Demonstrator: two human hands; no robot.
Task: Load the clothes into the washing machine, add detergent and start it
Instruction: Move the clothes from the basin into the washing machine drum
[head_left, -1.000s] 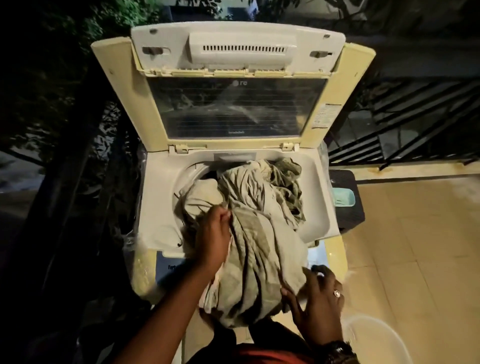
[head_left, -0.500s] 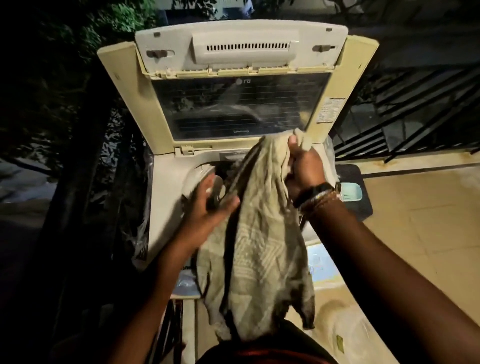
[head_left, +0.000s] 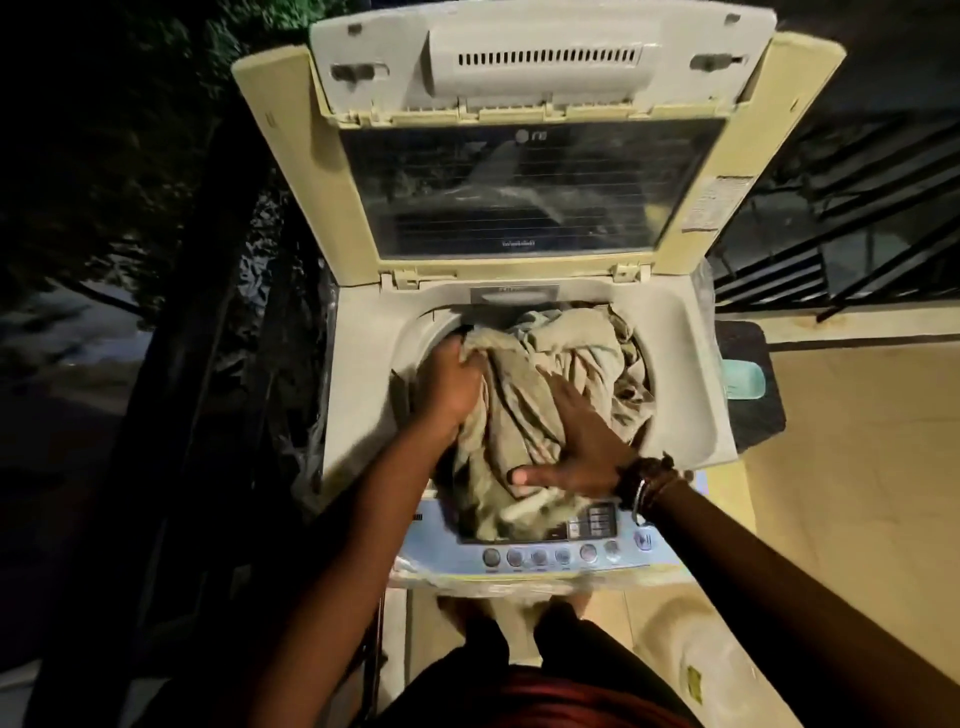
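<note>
We stand at the washing machine (head_left: 363, 395), its lid (head_left: 524, 145) raised upright. The beige clothes (head_left: 561, 374) fill the drum mouth, a tail draping over the control panel (head_left: 561, 558). Our left hand (head_left: 451, 387) grips a fold; our right hand (head_left: 579, 441) presses flat, fingers straight.

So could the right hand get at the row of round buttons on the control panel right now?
Probably yes. The round buttons lie bare along the panel's near edge, just below the right hand, which presses flat on the cloth. The cloth's trailing end covers only the panel's upper part, not the buttons.
</note>
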